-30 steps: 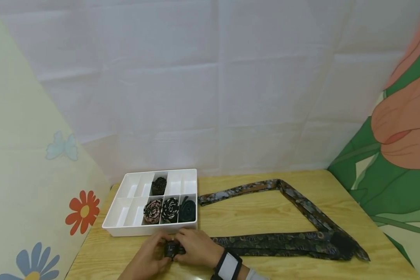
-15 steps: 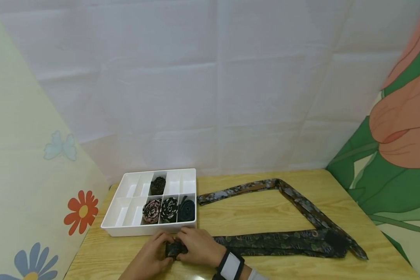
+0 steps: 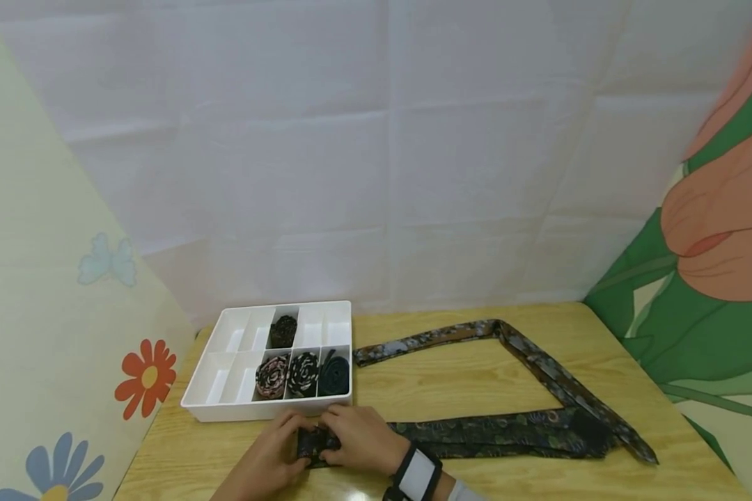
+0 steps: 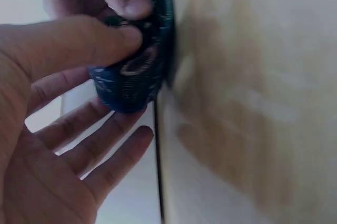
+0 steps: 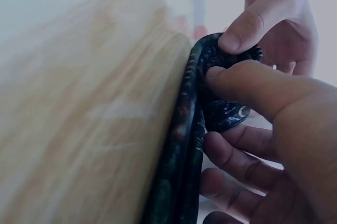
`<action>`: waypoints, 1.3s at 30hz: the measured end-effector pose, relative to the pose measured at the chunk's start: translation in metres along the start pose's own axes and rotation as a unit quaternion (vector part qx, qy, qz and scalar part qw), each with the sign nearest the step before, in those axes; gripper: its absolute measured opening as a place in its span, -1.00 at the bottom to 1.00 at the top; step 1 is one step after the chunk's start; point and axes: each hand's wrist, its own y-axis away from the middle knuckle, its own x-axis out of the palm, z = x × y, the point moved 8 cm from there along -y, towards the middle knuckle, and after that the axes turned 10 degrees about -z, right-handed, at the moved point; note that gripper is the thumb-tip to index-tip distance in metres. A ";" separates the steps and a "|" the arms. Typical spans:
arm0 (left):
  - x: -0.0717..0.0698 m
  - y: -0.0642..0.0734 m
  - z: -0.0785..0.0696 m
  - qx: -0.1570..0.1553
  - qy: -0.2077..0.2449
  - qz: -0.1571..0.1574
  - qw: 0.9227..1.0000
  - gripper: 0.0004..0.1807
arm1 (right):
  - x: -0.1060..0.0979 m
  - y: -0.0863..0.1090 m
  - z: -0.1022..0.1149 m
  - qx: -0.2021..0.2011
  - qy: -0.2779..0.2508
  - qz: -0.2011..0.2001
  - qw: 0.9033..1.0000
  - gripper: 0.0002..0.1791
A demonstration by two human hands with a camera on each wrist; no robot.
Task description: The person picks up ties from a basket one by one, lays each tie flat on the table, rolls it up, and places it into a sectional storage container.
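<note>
A dark patterned necktie lies along the front of the table, its left end wound into a small roll. My left hand grips the roll from the left, thumb pressed on its near side in the left wrist view. From the right, my right hand pinches the same roll with thumb and fingers. In the right wrist view the flat length of the tie runs from the roll along the table top. Both thumbs sit close together on the coil.
Behind the hands stands a white divided tray. Rolled ties, one pinkish, one black and white, one dark green and one dark brown, sit in its compartments. A second, floral tie lies bent at the right.
The far right end of the dark tie has slid left, toward the hands, as its other end is rolled up. Both hands stay at nearly the same place; the tray has not moved.
</note>
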 end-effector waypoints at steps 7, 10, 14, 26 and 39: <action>0.000 -0.002 -0.005 0.032 -0.003 -0.021 0.999 -0.53 | 0.001 0.002 -0.001 0.006 -0.021 0.004 1.000 -0.52; 0.001 -0.002 -0.006 0.030 0.000 -0.025 0.999 -0.48 | 0.001 0.002 -0.002 0.006 -0.014 0.001 1.000 -0.53; 0.003 -0.003 -0.006 0.026 0.011 -0.022 0.999 -0.46 | 0.002 0.003 -0.004 0.009 0.004 -0.003 1.000 -0.55; -0.002 -0.004 -0.013 0.068 0.005 -0.041 0.997 -0.46 | -0.004 0.005 -0.005 0.002 -0.005 -0.017 1.000 -0.56; -0.005 -0.006 -0.015 0.087 0.009 -0.058 0.995 -0.49 | -0.002 0.007 -0.010 0.017 -0.019 -0.034 0.999 -0.68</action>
